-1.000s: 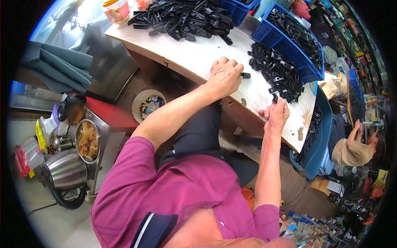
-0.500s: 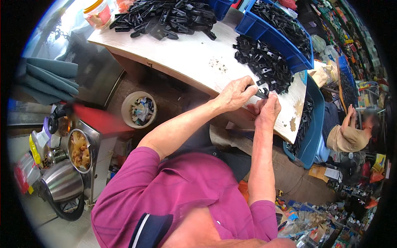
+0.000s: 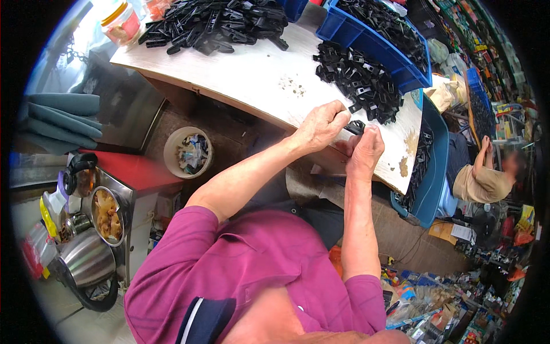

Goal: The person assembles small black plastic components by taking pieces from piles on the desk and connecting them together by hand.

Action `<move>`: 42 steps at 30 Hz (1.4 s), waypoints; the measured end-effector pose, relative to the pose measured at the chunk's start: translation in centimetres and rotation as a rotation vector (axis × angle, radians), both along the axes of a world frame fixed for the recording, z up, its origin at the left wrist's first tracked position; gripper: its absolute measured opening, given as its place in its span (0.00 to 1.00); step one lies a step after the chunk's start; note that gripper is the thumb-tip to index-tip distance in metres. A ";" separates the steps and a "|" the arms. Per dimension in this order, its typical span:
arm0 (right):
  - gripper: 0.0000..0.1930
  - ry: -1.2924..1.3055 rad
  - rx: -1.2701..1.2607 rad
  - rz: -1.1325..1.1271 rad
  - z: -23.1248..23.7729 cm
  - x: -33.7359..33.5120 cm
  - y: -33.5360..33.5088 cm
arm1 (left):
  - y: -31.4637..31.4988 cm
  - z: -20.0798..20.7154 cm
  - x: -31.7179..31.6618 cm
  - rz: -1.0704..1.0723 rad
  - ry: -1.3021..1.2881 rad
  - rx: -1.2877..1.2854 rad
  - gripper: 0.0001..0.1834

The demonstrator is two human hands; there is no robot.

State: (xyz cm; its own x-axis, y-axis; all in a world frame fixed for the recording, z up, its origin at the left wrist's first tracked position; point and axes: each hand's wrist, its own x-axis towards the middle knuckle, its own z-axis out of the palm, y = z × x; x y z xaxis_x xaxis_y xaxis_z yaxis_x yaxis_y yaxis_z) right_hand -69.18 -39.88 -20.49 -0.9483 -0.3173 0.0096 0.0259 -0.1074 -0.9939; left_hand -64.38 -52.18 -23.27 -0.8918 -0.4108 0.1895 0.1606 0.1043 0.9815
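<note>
Over the near edge of the white-topped table [image 3: 246, 74], my left hand [image 3: 324, 128] and my right hand [image 3: 365, 150] meet at a small black plastic part [image 3: 356, 127]. Each hand is closed, with thumb and fingers pinching one side of it. Its exact shape is partly covered by the fingertips. Just beyond my hands lies a heap of short black plastic pieces [image 3: 361, 85], some with shiny metal-looking spots. Farther left on the tabletop is a second heap, of longer black plastic pieces [image 3: 215, 26].
Behind the short pieces stands a blue bin [image 3: 366, 53] full of black parts. A teal tub [image 3: 437, 172] sits right of the table; a person [image 3: 484, 178] is beyond it. At left are a waste bucket [image 3: 168, 150], a red-topped cabinet [image 3: 129, 170] and a steel kettle [image 3: 87, 256].
The whole view has shifted slightly. Between my fingers the black part appears turned a little, and both hands remain close together on it.
</note>
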 end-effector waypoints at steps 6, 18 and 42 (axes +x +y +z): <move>0.13 0.147 0.023 -0.031 -2.1 -1.7 0.9 | 4.2 1.0 -0.6 0.167 0.111 0.072 0.13; 0.15 -0.205 -0.075 -0.089 0.2 -1.2 0.3 | -7.2 1.1 -2.1 0.481 -0.002 -0.857 0.11; 0.15 -0.266 0.065 -0.292 1.9 -7.7 4.2 | -7.3 -0.4 -2.0 0.394 0.028 -0.744 0.07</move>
State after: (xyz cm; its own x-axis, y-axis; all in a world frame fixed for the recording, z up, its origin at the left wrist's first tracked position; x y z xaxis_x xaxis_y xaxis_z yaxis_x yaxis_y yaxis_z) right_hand -76.85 -35.68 -18.61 -0.9653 -0.0257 -0.2598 0.2610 -0.0858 -0.9615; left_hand -66.34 -59.50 -23.71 -0.7003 -0.4505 0.5537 -0.0003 0.7759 0.6309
